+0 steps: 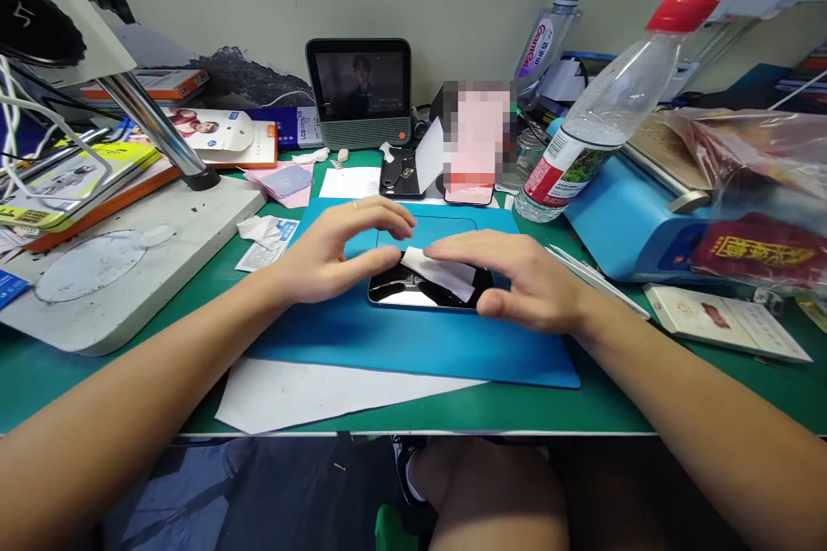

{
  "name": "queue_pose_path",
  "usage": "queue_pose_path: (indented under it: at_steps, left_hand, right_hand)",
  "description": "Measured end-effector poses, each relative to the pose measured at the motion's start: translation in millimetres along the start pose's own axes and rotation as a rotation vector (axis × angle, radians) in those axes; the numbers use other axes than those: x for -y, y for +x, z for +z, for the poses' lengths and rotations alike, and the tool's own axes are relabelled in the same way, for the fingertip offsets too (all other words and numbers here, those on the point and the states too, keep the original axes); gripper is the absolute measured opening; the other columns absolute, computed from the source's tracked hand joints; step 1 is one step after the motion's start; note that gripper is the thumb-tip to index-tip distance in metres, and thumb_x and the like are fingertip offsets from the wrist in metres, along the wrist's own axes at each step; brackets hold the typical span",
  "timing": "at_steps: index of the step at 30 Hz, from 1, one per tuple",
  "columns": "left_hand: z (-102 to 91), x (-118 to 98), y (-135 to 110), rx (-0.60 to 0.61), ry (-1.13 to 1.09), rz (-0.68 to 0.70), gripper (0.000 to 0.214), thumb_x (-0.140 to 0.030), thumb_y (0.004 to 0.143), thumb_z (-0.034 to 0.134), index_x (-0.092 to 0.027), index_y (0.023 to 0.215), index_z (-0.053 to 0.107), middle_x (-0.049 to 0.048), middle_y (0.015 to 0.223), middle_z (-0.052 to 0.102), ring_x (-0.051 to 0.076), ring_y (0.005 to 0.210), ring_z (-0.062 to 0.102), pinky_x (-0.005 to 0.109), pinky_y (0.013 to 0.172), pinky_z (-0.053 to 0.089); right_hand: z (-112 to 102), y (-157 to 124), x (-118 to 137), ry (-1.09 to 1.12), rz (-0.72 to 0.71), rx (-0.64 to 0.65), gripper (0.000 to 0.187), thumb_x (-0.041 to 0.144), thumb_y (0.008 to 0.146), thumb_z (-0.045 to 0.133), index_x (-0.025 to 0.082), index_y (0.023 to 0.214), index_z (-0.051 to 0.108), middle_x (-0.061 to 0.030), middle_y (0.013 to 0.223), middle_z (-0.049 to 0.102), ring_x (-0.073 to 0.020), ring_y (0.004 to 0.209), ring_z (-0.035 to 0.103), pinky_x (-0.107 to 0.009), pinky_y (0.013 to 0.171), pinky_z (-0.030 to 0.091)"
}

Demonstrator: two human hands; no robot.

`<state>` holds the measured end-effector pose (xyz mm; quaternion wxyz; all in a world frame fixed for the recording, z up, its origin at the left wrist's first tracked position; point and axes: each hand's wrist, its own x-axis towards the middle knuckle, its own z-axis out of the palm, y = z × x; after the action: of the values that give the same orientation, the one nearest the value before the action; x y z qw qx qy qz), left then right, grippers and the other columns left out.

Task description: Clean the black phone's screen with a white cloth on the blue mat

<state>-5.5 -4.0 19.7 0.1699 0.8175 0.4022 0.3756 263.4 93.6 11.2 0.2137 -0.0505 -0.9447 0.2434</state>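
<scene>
A black phone (413,291) lies flat on a blue work mat (401,336), screen up. A small white wipe (445,271) rests on its glass. My right hand (523,275) lies over the phone's right end, fingers stretched flat and pressing the wipe, thumb at the phone's near edge. My left hand (339,245) sits at the phone's left end, fingers curved over the top edge and thumb touching the wipe's left tip. A ring shows on one left finger.
A clear water bottle (598,112) with a red cap stands right of the mat. A blue machine (637,219) is beyond it. A small screen device (359,90) and another phone (401,172) sit behind. A white lamp base (129,263) is at left; white paper (310,392) lies under the mat.
</scene>
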Motion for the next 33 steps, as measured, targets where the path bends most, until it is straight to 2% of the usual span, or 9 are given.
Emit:
queue_pose_path:
  at_steps: [2, 5, 8, 12, 15, 20, 25, 29, 33]
  left_hand:
    - [-5.3, 3.3, -0.1, -0.066, 0.043, -0.022, 0.014, -0.028, 0.096, 0.059, -0.019, 0.104, 0.065, 0.0081, 0.111, 0.069, 0.022, 0.101, 0.065, 0.036, 0.09, 0.052]
    - [-9.1, 10.7, -1.2, -0.066, 0.099, -0.072, 0.013, -0.027, 0.091, 0.055, -0.019, 0.098, 0.063, 0.0045, 0.098, 0.066, 0.019, 0.086, 0.059, 0.033, 0.08, 0.05]
    - [-10.4, 18.8, -1.3, -0.047, 0.109, -0.153, 0.012, -0.026, 0.086, 0.051, -0.018, 0.089, 0.06, 0.0031, 0.089, 0.064, 0.019, 0.08, 0.056, 0.032, 0.076, 0.048]
    - [-12.1, 25.4, 0.6, -0.057, 0.124, -0.208, 0.014, -0.026, 0.082, 0.047, -0.018, 0.085, 0.058, 0.0036, 0.086, 0.065, 0.02, 0.08, 0.057, 0.033, 0.077, 0.047]
    - [-13.6, 27.1, 1.0, -0.077, 0.117, -0.226, 0.015, -0.028, 0.082, 0.046, -0.019, 0.083, 0.057, 0.0032, 0.084, 0.066, 0.02, 0.079, 0.058, 0.033, 0.077, 0.047]
    - [-15.0, 28.8, -1.5, -0.091, 0.098, -0.246, 0.017, -0.029, 0.086, 0.044, -0.019, 0.081, 0.056, 0.0034, 0.083, 0.067, 0.02, 0.079, 0.059, 0.032, 0.077, 0.047]
    - [-13.4, 33.3, -3.1, -0.061, 0.079, -0.253, 0.022, -0.032, 0.089, 0.044, -0.019, 0.08, 0.058, 0.0035, 0.083, 0.066, 0.02, 0.081, 0.06, 0.032, 0.077, 0.046]
    - [-12.1, 34.7, -3.1, -0.022, 0.07, -0.249, 0.021, -0.033, 0.088, 0.047, -0.019, 0.077, 0.058, 0.0024, 0.08, 0.064, 0.019, 0.077, 0.057, 0.031, 0.075, 0.043]
    - [-11.5, 33.4, -3.3, 0.021, 0.066, -0.248, 0.019, -0.032, 0.087, 0.049, -0.019, 0.076, 0.059, 0.0013, 0.077, 0.063, 0.018, 0.072, 0.054, 0.029, 0.069, 0.04]
  right_hand:
    - [5.7, 2.4, 4.8, -0.07, 0.012, 0.16, 0.09, 0.078, 0.096, 0.037, 0.007, 0.147, 0.056, -0.022, 0.152, 0.057, -0.0352, 0.142, 0.052, -0.051, 0.119, 0.039]
    - [13.3, 3.9, 20.3, -0.166, 0.105, 0.381, 0.107, 0.082, 0.091, 0.042, 0.001, 0.16, 0.033, -0.0249, 0.168, 0.025, -0.0392, 0.157, 0.023, -0.058, 0.128, 0.021]
    - [16.6, -0.3, 44.0, -0.203, 0.215, 0.475, 0.116, 0.084, 0.087, 0.048, 0.001, 0.163, 0.021, -0.0234, 0.17, 0.011, -0.0395, 0.159, 0.014, -0.058, 0.129, 0.017]
    - [25.8, 3.2, 65.7, -0.189, 0.324, 0.44, 0.113, 0.085, 0.089, 0.042, 0.002, 0.163, 0.022, -0.0222, 0.17, 0.014, -0.0384, 0.159, 0.016, -0.058, 0.129, 0.018]
    - [43.5, 25.3, 70.6, -0.177, 0.394, 0.353, 0.114, 0.085, 0.088, 0.044, 0.002, 0.163, 0.024, -0.0231, 0.17, 0.013, -0.0395, 0.159, 0.014, -0.058, 0.129, 0.017]
    - [68.7, 50.0, 87.7, -0.086, 0.303, 0.313, 0.124, 0.09, 0.082, 0.046, -0.003, 0.161, 0.025, -0.0265, 0.169, 0.019, -0.0393, 0.158, 0.02, -0.052, 0.13, 0.018]
    - [63.9, 10.5, 106.2, -0.14, 0.266, 0.343, 0.117, 0.086, 0.086, 0.044, 0.0, 0.163, 0.022, -0.0224, 0.17, 0.012, -0.0338, 0.159, 0.016, -0.048, 0.13, 0.019]
    - [54.2, -28.1, 106.0, -0.315, 0.292, 0.287, 0.114, 0.082, 0.086, 0.05, 0.007, 0.165, 0.019, -0.0217, 0.17, 0.019, -0.0366, 0.157, 0.023, -0.055, 0.127, 0.029]
    - [47.8, -45.1, 102.8, -0.495, 0.352, 0.242, 0.098, 0.074, 0.094, 0.048, 0.01, 0.164, 0.025, -0.0214, 0.168, 0.026, -0.038, 0.155, 0.029, -0.06, 0.123, 0.035]
